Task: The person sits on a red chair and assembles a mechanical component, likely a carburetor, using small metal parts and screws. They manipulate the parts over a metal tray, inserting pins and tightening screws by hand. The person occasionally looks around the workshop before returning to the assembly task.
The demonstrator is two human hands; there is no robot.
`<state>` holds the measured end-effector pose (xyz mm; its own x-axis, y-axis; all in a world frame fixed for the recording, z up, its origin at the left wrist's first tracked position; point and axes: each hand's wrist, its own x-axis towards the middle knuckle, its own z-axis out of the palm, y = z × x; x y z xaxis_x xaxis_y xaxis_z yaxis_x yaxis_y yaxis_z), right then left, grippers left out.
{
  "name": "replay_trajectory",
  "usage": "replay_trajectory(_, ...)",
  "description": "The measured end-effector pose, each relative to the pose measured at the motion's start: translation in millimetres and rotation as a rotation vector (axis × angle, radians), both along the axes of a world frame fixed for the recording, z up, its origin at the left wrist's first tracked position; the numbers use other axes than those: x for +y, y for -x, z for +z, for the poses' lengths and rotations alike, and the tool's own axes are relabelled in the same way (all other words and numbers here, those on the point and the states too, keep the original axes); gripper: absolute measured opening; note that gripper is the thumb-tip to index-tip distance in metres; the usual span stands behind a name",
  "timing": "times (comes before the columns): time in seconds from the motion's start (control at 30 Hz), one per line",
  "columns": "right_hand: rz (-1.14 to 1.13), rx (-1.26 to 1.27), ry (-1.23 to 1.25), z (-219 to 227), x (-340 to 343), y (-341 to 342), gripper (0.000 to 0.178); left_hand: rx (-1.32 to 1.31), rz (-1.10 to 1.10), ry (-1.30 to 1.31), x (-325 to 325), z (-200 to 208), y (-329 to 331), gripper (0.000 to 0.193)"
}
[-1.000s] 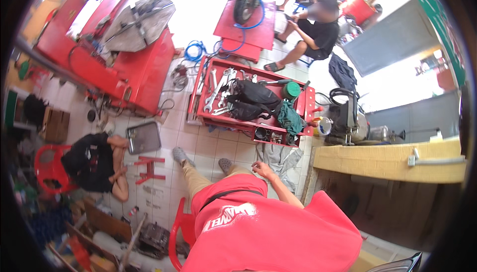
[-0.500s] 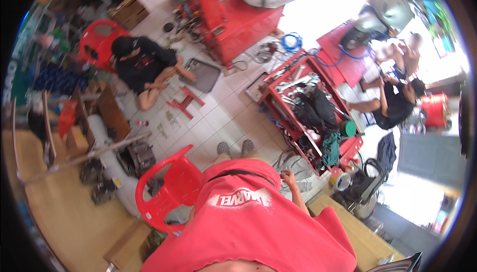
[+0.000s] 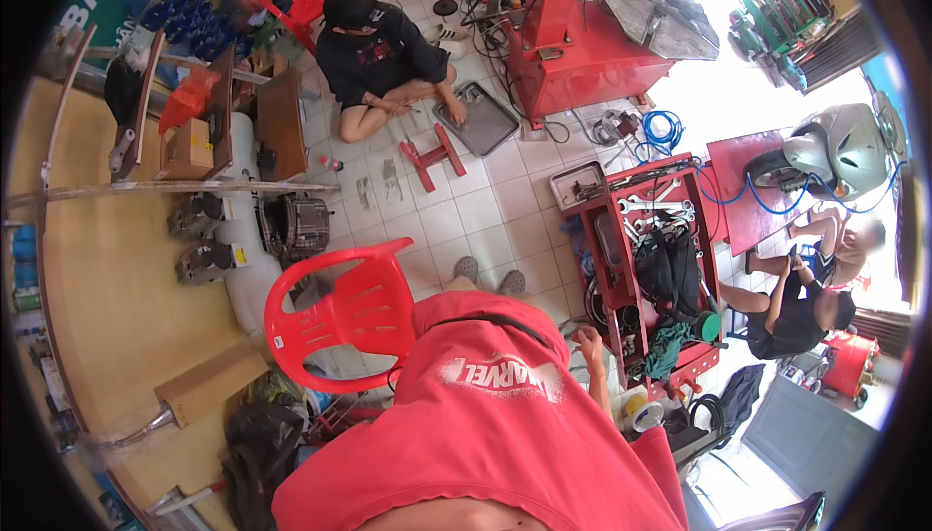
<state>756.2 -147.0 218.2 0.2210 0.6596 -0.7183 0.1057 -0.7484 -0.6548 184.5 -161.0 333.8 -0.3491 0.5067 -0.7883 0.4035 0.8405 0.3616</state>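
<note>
My right hand (image 3: pixel 588 339) hangs beside my hip at the end of my bare forearm. Its fingers are loosely bent and apart, and I see nothing held in them. The nearest thing to it is a red tool cart (image 3: pixel 631 322), a little to the right and not touched. Wrenches (image 3: pixel 652 209), a black cloth bag (image 3: pixel 668 264), a green rag (image 3: pixel 668 348) and a round green lid (image 3: pixel 708 324) lie in the cart's top. No part of my left hand shows; my red shirt (image 3: pixel 466 453) fills that side. A red plastic armchair (image 3: pixel 354 308) stands close at my left.
Ahead, a person (image 3: pixel 379 55) in black sits on the tiled floor, one hand at a grey tray (image 3: pixel 490 121). Nearby are a low red stool (image 3: pixel 430 158) and a red machine (image 3: pixel 582 60). At right, two people sit near a scooter (image 3: pixel 835 152) on a red ramp (image 3: pixel 748 177).
My view has turned, so the seated person, tray, machine and tool cart now appear farther right. My right hand still hangs at my side. The seated person's hand remains at the tray.
</note>
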Motion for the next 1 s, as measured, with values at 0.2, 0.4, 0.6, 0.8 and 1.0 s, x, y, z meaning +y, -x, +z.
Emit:
replay_trajectory(0.2, 0.061, -0.026, -0.031, 26, 16, 4, 0.028, -0.008, 0.043, -0.002, -6, 7, -5, 0.070)
replay_trajectory(0.4, 0.195, -0.035, -0.079, 73, 28, 19, 0.029, -0.001, -0.003, 0.036, -1, 13, 3, 0.073)
replay_trajectory(0.6, 0.308, -0.037, -0.171, 126, 68, 44, 0.026, 0.075, -0.104, 0.112, 2, 58, 23, 0.076)
replay_trajectory(0.8, 0.332, 0.087, -0.241, 164, 105, 76, 0.024, -0.003, -0.407, 0.050, 141, 99, -21, 0.079)
replay_trajectory(1.0, 0.722, 0.071, -0.407, 243, 204, 192, 0.034, -0.148, -0.652, -0.299, 143, 39, -41, 0.068)
